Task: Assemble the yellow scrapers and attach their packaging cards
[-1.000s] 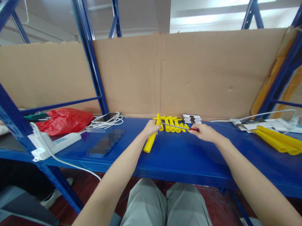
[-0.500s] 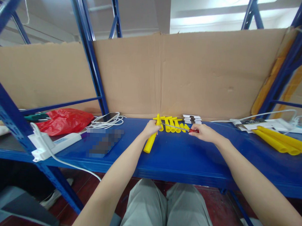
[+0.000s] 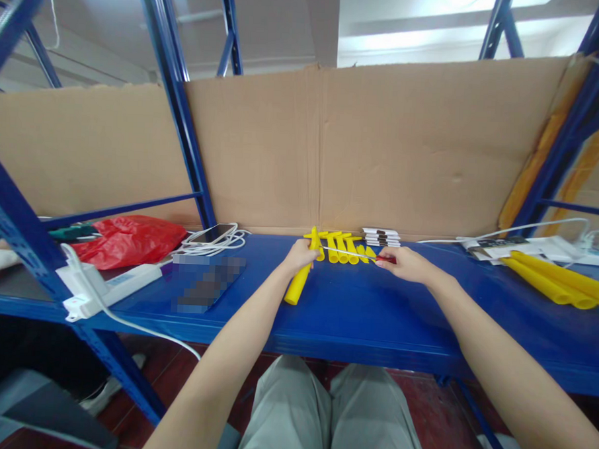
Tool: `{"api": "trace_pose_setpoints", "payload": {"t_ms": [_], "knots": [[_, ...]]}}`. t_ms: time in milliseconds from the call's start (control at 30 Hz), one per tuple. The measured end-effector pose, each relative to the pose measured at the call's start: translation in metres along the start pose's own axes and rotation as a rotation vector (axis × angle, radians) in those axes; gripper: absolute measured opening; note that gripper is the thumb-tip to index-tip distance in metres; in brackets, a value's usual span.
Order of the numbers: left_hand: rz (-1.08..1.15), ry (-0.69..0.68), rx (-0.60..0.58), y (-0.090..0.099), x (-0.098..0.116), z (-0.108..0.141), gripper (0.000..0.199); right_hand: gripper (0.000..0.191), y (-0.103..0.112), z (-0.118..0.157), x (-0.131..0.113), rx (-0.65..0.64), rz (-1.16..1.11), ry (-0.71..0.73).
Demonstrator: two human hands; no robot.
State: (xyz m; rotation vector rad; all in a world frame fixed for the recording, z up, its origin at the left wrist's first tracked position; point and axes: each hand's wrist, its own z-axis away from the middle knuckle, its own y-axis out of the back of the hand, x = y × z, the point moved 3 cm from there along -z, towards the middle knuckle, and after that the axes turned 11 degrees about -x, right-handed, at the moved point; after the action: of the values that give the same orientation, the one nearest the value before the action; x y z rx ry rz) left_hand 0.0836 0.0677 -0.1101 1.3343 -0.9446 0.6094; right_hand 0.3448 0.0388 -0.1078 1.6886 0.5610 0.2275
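Observation:
My left hand (image 3: 301,256) is closed around a yellow tube-like piece (image 3: 297,287), whose lower end slants toward me over the blue shelf. In my right hand (image 3: 405,263) is the red handle of a screwdriver (image 3: 386,259). Its thin metal shaft points left and its far end reaches the yellow piece beside my left fingers. Behind the shaft, several yellow T-shaped pieces (image 3: 342,247) lie in a row. A small stack of white and black items (image 3: 381,237) is just behind my right hand.
Several long yellow tubes (image 3: 558,279) lie at the right beside white cables. To the left are a blurred dark flat object (image 3: 210,285), a white power strip (image 3: 133,283), coiled white cable (image 3: 214,242) and a red plastic bag (image 3: 130,241). A cardboard sheet (image 3: 406,150) stands behind.

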Motion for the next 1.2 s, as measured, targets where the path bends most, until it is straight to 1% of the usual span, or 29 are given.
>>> {"api": "trace_pose_setpoints", "payload": {"t_ms": [300, 500, 733, 900, 1067, 1200], "knots": [[0.04, 0.016, 0.016, 0.002, -0.001, 0.0, 0.012, 0.022, 0.002, 0.001, -0.004, -0.017, -0.014, -0.013], [0.058, 0.021, 0.023, 0.002, 0.0, 0.002, 0.013, 0.022, 0.002, 0.001, -0.003, -0.01, -0.014, 0.013], [0.075, 0.027, 0.027, 0.003, 0.003, 0.004, 0.012, 0.021, 0.004, 0.001, -0.006, -0.007, -0.005, -0.009], [0.122, 0.043, 0.05, 0.004, 0.005, 0.008, 0.011, 0.021, 0.006, 0.002, -0.01, -0.002, -0.019, -0.025], [0.13, 0.025, 0.06, 0.005, 0.006, 0.008, 0.012, 0.021, 0.006, 0.002, -0.01, 0.028, -0.028, 0.014], [0.141, 0.024, 0.057, 0.005, 0.007, 0.008, 0.013, 0.021, 0.006, 0.003, -0.01, 0.028, -0.042, 0.006]]}}
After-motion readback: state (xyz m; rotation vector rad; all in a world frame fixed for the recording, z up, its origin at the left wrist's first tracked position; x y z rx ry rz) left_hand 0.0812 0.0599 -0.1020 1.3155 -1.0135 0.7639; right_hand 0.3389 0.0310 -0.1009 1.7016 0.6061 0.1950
